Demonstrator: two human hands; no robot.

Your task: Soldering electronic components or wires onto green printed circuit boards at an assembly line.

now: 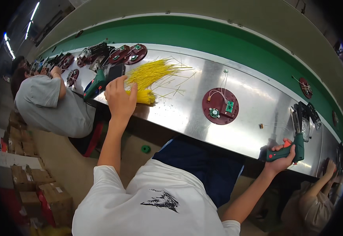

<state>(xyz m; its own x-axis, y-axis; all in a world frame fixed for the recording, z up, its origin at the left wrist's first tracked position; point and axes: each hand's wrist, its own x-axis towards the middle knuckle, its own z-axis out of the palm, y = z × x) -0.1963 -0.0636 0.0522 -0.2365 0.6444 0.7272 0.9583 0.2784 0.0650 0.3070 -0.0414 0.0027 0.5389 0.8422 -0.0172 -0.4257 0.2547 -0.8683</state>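
At the right, my right hand (283,159) is wrapped round the handle of a green glue gun (298,147) with a red trigger. My left hand (120,96) is raised at the left end of the bench, thumb apart from its bent fingers. Beside its thumb lies a tight bundle of thin yellow wires (144,96), with a looser heap of yellow wires (152,74) spread behind. Whether the fingertips touch anything is hard to see. Between my hands rests a dark red round cover (220,106) carrying a green circuit board (229,106), a small round part and white leads.
A second green gun-shaped tool (96,83) and a black box (116,70) sit by my left hand. More dark red covers (136,54) crowd the far left. Black parts (307,116) stand behind the glue gun. Co-workers (49,100) sit on both sides.
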